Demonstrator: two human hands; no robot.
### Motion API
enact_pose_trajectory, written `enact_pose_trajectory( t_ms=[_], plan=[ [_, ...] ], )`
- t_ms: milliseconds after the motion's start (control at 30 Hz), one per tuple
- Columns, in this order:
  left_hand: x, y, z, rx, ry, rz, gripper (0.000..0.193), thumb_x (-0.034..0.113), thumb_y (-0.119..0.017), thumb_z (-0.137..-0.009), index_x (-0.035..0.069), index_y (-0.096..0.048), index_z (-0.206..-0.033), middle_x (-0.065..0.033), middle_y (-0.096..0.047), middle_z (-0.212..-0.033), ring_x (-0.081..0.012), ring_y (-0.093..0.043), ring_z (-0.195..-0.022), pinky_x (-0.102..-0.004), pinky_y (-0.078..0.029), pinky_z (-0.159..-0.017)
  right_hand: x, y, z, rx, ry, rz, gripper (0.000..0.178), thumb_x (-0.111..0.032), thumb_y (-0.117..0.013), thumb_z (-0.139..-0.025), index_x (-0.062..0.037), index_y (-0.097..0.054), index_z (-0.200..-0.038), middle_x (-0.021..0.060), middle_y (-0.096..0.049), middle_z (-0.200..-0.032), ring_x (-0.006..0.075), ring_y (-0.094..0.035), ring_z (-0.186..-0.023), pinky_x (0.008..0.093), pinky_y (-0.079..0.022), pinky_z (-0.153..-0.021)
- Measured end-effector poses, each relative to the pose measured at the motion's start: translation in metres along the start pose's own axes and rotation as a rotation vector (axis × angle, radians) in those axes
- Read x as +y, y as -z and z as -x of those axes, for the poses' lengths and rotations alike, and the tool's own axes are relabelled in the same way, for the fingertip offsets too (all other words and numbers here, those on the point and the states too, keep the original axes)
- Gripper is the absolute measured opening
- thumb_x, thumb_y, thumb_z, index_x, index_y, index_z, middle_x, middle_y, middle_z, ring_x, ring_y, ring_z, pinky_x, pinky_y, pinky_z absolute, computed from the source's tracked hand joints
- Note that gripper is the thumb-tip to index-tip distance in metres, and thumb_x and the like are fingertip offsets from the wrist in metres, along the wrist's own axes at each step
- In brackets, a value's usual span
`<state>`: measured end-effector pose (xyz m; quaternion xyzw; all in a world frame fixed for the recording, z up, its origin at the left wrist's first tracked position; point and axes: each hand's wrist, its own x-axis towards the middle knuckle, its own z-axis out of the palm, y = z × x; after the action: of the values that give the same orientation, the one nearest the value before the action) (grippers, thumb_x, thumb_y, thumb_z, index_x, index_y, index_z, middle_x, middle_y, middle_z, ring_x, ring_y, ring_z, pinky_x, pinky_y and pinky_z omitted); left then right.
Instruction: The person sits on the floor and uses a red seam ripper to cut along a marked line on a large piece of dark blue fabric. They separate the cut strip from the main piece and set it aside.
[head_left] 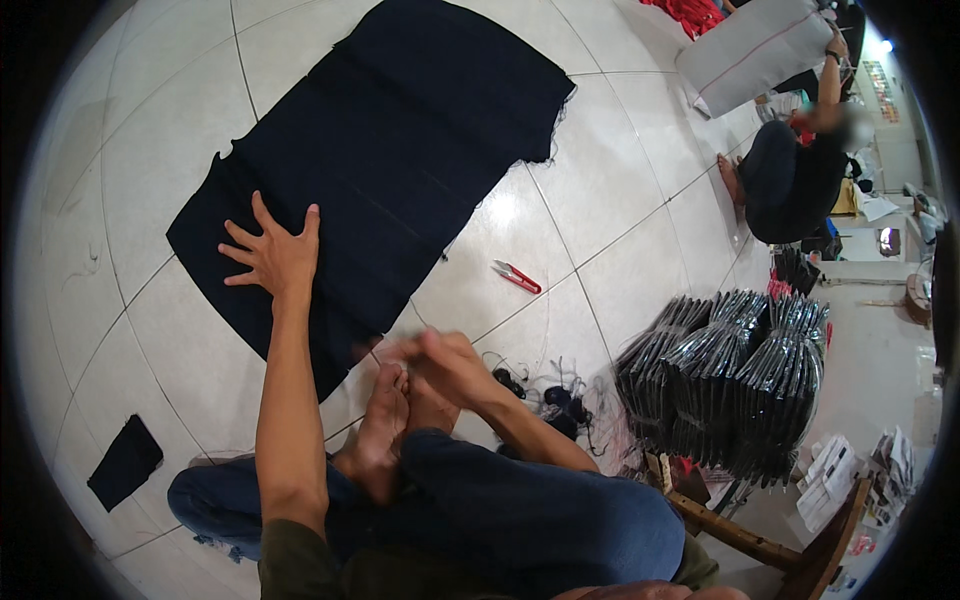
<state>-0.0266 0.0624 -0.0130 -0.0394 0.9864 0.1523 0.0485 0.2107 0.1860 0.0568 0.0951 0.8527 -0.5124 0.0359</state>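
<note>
The right hand is blurred, so its grip seems unclear.

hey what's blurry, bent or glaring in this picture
In the head view, the right hand is blurred while the left hand looks sharper; also in the head view, glare whitens the floor tiles beside the dark cloth, and tile lines bend near the black rim.

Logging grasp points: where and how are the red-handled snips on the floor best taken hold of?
Probably by the red handle, pinched across its narrow width from the picture's lower right: the snips lie flat on the floor, blades pointing up-left, away from that end.
</note>
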Motion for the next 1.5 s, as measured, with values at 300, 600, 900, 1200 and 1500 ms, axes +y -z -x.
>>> enact_pose_trajectory(
  t_ms=[300, 600, 900, 1200, 1500],
  plan=[
    [-0.014, -0.043, -0.005, 0.032, -0.023, -0.182, 0.072, 0.063, -0.032, -0.105, 0.027, -0.02, -0.166, -0.0376, -0.004, -0.166, -0.066, 0.005, -0.149, -0.0865, 0.0, -0.105, -0.007, 0.007, 0.025, 0.168, 0.004, 0.634, 0.039, -0.03, -0.07, -0.093, -0.0063, -0.063, -0.063, 0.0129, -0.062, -0.058, 0.0336, -0.064, -0.053, 0.0434, -0.05, -0.051],
    [-0.006, -0.035, -0.002, 0.041, -0.031, -0.167, 0.073, 0.062, -0.034, -0.105, 0.025, -0.022, -0.166, -0.0377, -0.004, -0.166, -0.0663, 0.003, -0.149, -0.0867, -0.001, -0.105, -0.006, 0.082, 0.128, -0.143, -0.303, 0.625, 0.05, -0.031, -0.07, -0.096, -0.0039, -0.059, -0.057, 0.0164, -0.059, -0.056, 0.0352, -0.059, -0.049, 0.0444, -0.046, -0.05],
    [-0.007, -0.042, 0.001, 0.183, -0.109, -0.106, 0.081, 0.07, -0.043, -0.097, 0.023, -0.034, -0.162, -0.0376, -0.014, -0.165, -0.0649, -0.005, -0.15, -0.0861, -0.001, -0.106, -0.002, -0.016, -0.002, 0.222, -0.11, 0.133, 0.039, -0.032, -0.064, -0.102, 0.0, -0.068, -0.079, 0.014, -0.064, -0.071, 0.031, -0.06, -0.065, 0.04, -0.049, -0.065],
    [-0.033, -0.062, -0.006, 0.166, -0.142, 0.004, 0.081, 0.066, -0.04, -0.1, 0.018, -0.027, -0.165, -0.0416, -0.002, -0.164, -0.0681, 0.009, -0.147, -0.0872, 0.006, -0.103, -0.022, 0.014, 0.054, 0.15, -0.103, 0.69, 0.035, -0.028, -0.071, -0.094, -0.0049, -0.067, -0.068, 0.0175, -0.064, -0.062, 0.037, -0.065, -0.054, 0.0441, -0.05, -0.051],
    [-0.03, -0.06, -0.008, 0.202, -0.106, 0.009, 0.08, 0.064, -0.05, -0.097, 0.02, -0.033, -0.162, -0.0404, -0.009, -0.163, -0.0652, 0.003, -0.149, -0.0842, 0.003, -0.107, -0.018, 0.079, 0.123, -0.261, -0.42, 0.58, 0.048, -0.035, -0.07, -0.096, 0.0006, -0.065, -0.065, 0.0204, -0.061, -0.06, 0.0408, -0.063, -0.058, 0.0448, -0.047, -0.055]
  ],
)
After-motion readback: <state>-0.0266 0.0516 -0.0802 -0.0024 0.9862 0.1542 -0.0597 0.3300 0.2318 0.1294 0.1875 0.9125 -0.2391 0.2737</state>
